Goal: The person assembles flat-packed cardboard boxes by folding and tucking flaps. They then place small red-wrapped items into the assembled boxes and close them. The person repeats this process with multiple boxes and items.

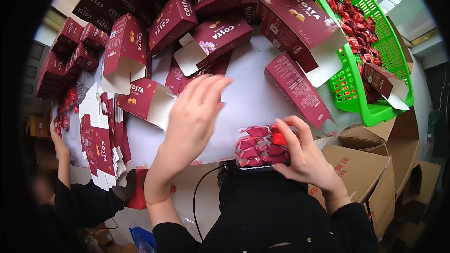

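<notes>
My right hand point(302, 154) grips the right side of a clear plastic tray point(238, 159) at the table's near edge. Maroon twist-wrapped candies point(258, 145) fill the tray, and one brighter red piece point(279, 137) sits under my fingertips. My left hand point(194, 105) is raised over the table, left of the tray, fingers stretched out and nothing seen in them. Behind it lie a maroon carton point(147, 98) with its white flap open and other maroon boxes point(220, 35). What lies right under the left palm is hidden.
A green basket point(391, 42) of red-wrapped candies stands at the far right, a small carton in it. Maroon boxes pile up at the back. Flat cartons point(101, 140) are stacked at left, near another person's arm point(61, 152). Cardboard boxes point(356, 171) stand at right.
</notes>
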The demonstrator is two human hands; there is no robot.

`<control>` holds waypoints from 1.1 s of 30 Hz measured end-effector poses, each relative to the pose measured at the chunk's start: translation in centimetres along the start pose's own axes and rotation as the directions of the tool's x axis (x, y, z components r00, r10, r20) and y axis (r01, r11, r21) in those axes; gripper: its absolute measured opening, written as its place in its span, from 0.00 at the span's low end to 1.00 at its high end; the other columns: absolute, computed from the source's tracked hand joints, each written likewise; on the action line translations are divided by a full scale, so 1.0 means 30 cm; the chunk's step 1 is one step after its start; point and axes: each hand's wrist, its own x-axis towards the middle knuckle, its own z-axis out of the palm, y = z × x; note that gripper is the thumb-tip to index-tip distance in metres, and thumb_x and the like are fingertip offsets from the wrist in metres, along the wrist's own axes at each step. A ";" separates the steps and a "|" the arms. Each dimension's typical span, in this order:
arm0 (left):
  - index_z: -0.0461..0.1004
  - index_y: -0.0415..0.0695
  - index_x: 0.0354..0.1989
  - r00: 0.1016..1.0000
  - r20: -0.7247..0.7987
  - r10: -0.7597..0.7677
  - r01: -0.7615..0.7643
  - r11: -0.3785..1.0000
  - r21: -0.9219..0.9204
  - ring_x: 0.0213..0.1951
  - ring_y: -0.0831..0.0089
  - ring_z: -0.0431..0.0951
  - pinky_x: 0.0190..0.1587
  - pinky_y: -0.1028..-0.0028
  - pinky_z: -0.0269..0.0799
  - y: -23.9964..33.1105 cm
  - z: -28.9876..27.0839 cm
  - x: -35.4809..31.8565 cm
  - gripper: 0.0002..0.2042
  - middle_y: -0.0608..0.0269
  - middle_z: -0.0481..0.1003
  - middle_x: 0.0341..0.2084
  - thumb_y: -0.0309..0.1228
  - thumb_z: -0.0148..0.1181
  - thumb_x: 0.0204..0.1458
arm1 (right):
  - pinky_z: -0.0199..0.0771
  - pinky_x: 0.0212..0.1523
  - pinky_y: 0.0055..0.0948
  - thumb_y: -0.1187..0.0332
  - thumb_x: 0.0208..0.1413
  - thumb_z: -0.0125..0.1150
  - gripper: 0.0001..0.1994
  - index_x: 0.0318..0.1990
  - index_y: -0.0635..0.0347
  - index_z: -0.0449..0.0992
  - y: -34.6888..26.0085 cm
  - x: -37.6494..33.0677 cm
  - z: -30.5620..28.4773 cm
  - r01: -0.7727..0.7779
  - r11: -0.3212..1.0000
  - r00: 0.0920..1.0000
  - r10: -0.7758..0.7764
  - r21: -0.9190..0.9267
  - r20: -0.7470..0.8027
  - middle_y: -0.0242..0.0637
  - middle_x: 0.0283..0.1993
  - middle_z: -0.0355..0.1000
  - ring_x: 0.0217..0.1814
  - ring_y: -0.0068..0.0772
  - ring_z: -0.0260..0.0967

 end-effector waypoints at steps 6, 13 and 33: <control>0.64 0.50 0.61 0.936 0.087 0.342 -0.350 0.932 0.097 0.60 0.57 0.61 0.59 0.61 0.62 0.078 0.209 0.175 0.35 0.63 0.63 0.59 0.32 0.70 0.40 | 0.68 0.58 0.41 0.77 0.36 0.71 0.46 0.68 0.66 0.54 -0.008 -0.093 -0.035 -0.051 0.998 0.996 0.047 -0.048 -0.079 0.56 0.61 0.51 0.61 0.59 0.58; 0.67 0.50 0.54 0.903 -0.005 0.431 -0.427 0.897 0.118 0.62 0.60 0.61 0.61 0.61 0.60 0.052 0.254 0.227 0.31 0.62 0.66 0.55 0.32 0.71 0.37 | 0.67 0.59 0.42 0.78 0.35 0.71 0.46 0.67 0.65 0.55 0.013 -0.150 -0.048 -0.042 0.998 0.989 0.035 -0.048 -0.142 0.55 0.61 0.51 0.60 0.58 0.59; 0.62 0.46 0.66 0.930 0.284 0.234 -0.174 0.960 -0.221 0.63 0.52 0.63 0.63 0.61 0.63 -0.110 0.079 0.158 0.37 0.50 0.61 0.63 0.41 0.70 0.47 | 0.65 0.59 0.44 0.77 0.34 0.70 0.47 0.68 0.66 0.54 0.081 -0.166 -0.073 -0.110 0.992 0.966 0.091 -0.065 -0.244 0.55 0.61 0.53 0.60 0.58 0.60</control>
